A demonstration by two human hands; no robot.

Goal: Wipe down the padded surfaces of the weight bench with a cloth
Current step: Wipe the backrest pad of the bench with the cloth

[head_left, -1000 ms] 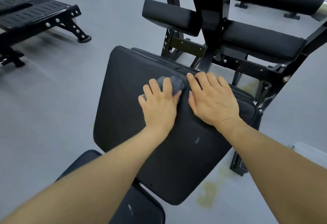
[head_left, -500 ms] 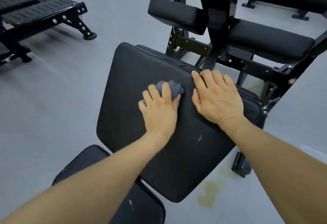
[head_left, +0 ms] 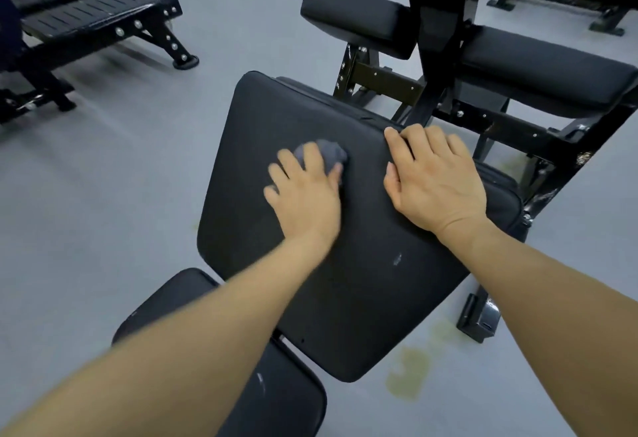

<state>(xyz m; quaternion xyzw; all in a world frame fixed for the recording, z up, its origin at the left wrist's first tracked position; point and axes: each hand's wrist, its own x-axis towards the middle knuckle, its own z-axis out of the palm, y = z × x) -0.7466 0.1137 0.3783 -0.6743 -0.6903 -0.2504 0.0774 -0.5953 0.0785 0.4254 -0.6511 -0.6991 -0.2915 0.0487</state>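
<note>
So the big black back pad (head_left: 345, 264) is the landmark here. Left hand (head_left: 305, 195) sits flat on its upper middle, fingers spread and pressing down a bunched grey cloth (head_left: 328, 155) that pokes out past the fingertips. Right hand (head_left: 436, 181) is just beside it, fingers straight, reaching the pad's top edge. Seat pad (head_left: 276, 395) is right below the back pad. Yellowish stain on the floor (head_left: 407, 378) off its lower right corner.
</note>
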